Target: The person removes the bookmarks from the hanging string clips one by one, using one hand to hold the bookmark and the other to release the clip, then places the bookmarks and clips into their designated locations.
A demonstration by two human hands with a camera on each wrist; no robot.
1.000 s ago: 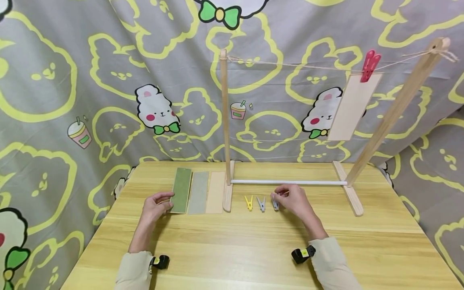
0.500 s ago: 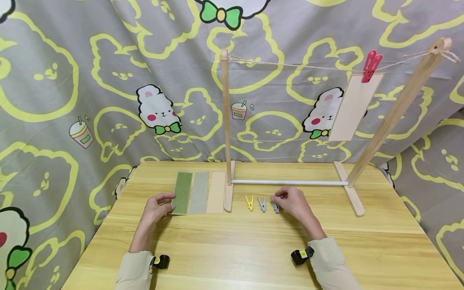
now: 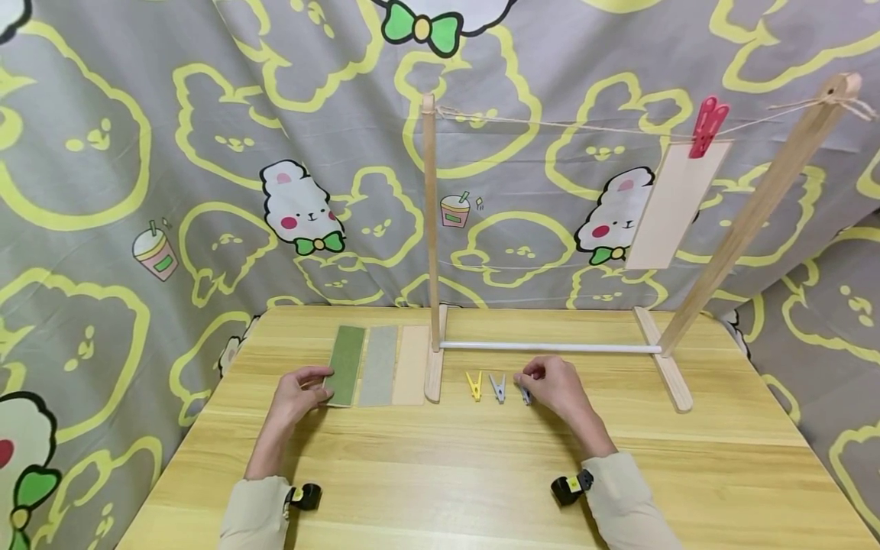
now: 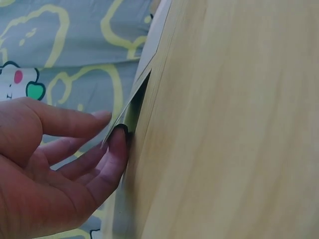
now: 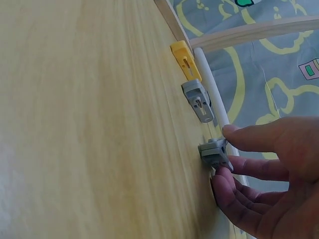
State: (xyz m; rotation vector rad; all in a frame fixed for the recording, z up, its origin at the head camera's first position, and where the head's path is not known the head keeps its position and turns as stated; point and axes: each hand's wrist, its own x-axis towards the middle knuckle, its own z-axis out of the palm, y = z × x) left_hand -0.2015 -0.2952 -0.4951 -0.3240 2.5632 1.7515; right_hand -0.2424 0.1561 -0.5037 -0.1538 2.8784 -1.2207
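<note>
Right hand (image 3: 558,388) pinches grey peg (image 5: 214,153) (flat, long axis toward rack); left hand (image 3: 296,395) pinches green strip (image 3: 345,364).

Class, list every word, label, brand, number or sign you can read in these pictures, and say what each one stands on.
None: no readable word, number or brand shows in any view.
The backdrop cloth bears only cartoon animals, bows and drink cups, no lettering.
The green strip, the clothespins, such as the yellow clothespin, and the hanging card are blank.
The wrist devices carry yellow marks too small to read.

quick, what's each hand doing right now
Left hand: pinching the lifted near edge of the green strip.
Right hand: fingers pinching the grey clothespin on the table.
</note>
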